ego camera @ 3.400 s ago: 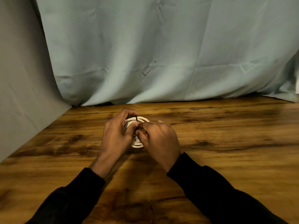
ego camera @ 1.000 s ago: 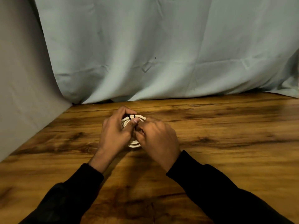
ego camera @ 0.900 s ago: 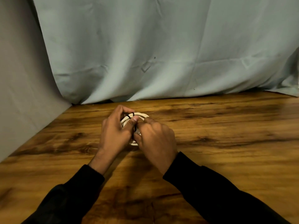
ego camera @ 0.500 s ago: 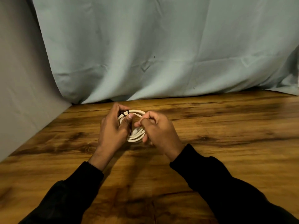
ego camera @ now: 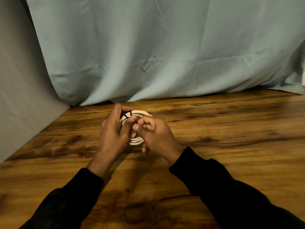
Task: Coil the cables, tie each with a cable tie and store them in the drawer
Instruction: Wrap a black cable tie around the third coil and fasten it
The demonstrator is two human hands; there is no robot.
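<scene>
A white cable coil is held just above the wooden table, between both hands. A thin black cable tie crosses the coil's upper left part. My left hand grips the coil's left side, with its thumb pressed on the loops. My right hand has its fingers curled at the coil's right side, thumb and forefinger pinched together by the coil's middle. What they pinch is hidden. The hands cover most of the coil.
A pale blue-green cloth hangs behind the table's far edge. A grey panel closes off the left side. No drawer is in view.
Over the last second my right hand swung out to the right, then came back against my left thumb. The coil shifted slightly and shows more of its upper arc.
</scene>
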